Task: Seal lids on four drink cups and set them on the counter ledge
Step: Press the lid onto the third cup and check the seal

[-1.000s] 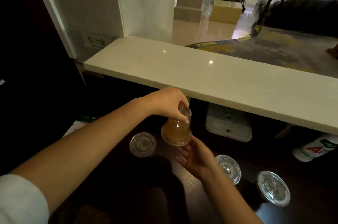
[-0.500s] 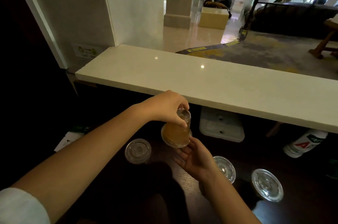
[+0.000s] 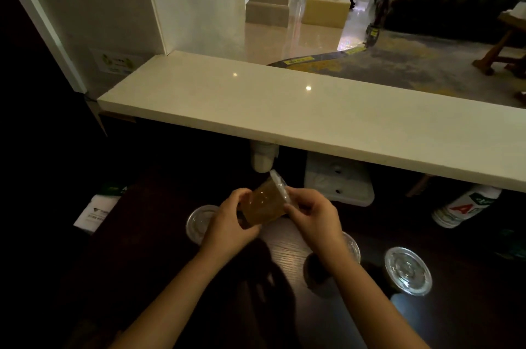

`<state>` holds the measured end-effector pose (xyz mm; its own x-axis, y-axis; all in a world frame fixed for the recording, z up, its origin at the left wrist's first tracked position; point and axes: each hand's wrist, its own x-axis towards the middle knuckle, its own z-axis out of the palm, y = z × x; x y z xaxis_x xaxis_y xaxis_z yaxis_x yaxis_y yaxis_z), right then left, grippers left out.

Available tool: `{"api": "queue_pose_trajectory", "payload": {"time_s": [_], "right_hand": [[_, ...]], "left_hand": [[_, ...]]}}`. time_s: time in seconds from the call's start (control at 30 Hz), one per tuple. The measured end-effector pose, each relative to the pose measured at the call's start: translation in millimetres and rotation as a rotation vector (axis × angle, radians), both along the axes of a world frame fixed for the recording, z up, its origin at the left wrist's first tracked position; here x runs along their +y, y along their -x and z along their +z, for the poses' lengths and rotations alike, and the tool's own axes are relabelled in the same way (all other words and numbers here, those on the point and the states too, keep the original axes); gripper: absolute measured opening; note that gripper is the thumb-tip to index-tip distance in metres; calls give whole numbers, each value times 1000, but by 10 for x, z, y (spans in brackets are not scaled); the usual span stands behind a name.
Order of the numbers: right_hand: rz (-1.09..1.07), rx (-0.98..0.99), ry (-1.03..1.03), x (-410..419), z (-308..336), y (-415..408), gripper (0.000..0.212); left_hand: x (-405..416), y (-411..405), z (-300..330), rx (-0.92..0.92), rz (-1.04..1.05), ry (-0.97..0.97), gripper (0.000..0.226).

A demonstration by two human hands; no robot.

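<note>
A clear cup of amber drink (image 3: 263, 203) is tilted on its side above the dark worktop, its lidded top (image 3: 280, 185) pointing up and right. My left hand (image 3: 227, 223) grips the cup's base end. My right hand (image 3: 311, 213) pinches the lid's rim. Three more lidded cups stand on the worktop: one (image 3: 197, 222) left of my left hand, one (image 3: 351, 247) partly hidden by my right wrist, one (image 3: 408, 270) further right. The cream counter ledge (image 3: 313, 118) runs across above, with nothing on it.
Under the ledge sit a white plastic block (image 3: 338, 183) and a white cylinder (image 3: 262, 159). A white bottle with red and green print (image 3: 464, 207) lies at the right. A white packet (image 3: 95, 213) lies at the left edge of the worktop. A lobby shows beyond the ledge.
The cup was held upside down, my left hand on its base from above, my right hand under the lid. It has turned onto its side and dropped lower; my right hand now pinches the lid.
</note>
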<state>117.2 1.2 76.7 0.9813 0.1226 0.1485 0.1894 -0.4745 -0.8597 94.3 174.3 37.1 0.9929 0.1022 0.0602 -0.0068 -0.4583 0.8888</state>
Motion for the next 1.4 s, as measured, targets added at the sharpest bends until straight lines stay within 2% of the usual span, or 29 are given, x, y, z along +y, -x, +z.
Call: {"api": "queue_pose_trajectory", "payload": {"time_s": [0.07,0.2,0.27,0.37,0.53,0.77,1.4], "right_hand": [[10,-165,218,19,-32,63,31],[161,-375,422,-23,-167,146,28],[241,-394,485,-61,-266,174,29],[332,-369,514,-105,-410,200,31],[406,-371,578,-148,-559,230,33],[418,-302,620,-162,-676,313,29],[509,-350,634,-204,-788,236,33]], "left_hand": [[-87,58,-165,50,18,117,59],[-231,144,-450,106,-4,347,61],[-282,185,-596,109,32,454,57],[-330,226,-782,130,62,498,60],[-386,227,-1005,111,111,367,63],[-438,261,-1297,174,156,301,60],[-464,317,-1239,126,181,209,54]]}}
